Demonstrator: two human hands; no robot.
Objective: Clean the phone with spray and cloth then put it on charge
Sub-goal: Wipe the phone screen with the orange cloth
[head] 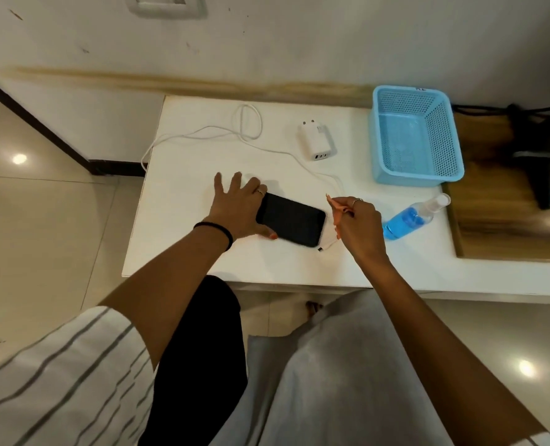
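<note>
Nearby, charger (317, 141), basket (416, 136), cable (222, 136) beside phone (291, 219)

A white rectangular table (183, 252) is seen carrying a black phone (291, 218), white charger (317, 141), white cable (235, 136), blue mesh basket (379, 146) and a clear bottle of blue liquid (411, 218).

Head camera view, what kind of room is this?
Probably a room in a home: a low white table against a painted wall with a switch plate, glossy floor tiles, and a blue plastic mesh basket.

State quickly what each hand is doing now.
Left hand: open, fingers spread, resting on the black rectangular phone.
Right hand: closed, pinching a small white cloth.
</note>
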